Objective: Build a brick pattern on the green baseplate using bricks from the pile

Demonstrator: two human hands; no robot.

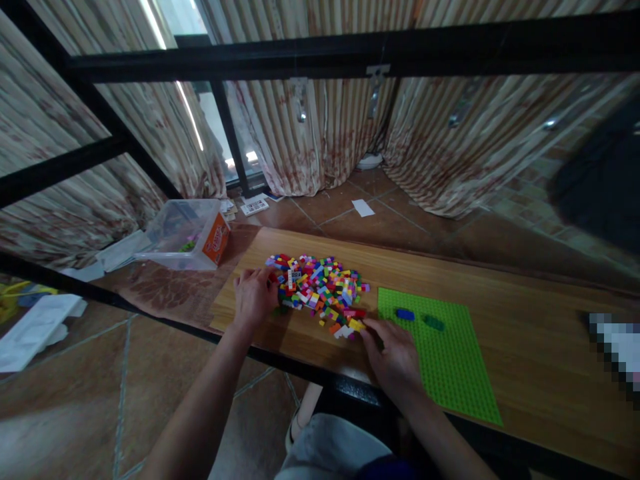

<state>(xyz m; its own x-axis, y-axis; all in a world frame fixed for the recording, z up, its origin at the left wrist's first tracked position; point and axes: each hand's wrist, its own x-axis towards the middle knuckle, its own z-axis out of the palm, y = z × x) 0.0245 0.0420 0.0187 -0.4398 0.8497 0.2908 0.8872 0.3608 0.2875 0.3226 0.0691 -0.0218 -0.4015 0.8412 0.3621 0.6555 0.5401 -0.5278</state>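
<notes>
A heap of small coloured bricks (320,287) lies on the wooden table (525,333). My left hand (253,298) rests at the heap's left edge, fingers curled against the bricks. My right hand (393,357) is at the heap's near right corner, fingertips pinched at a yellow brick (356,325); I cannot tell if it is gripped. To the right lies a green baseplate (450,367) with a blue brick (405,314) and a dark green brick (434,323) on it.
A clear plastic box (185,233) with an orange label sits on the floor beyond the table's left end. Black frame bars (350,50) cross above. Curtains hang behind. Papers and a white tray (30,327) lie on the tiled floor at left.
</notes>
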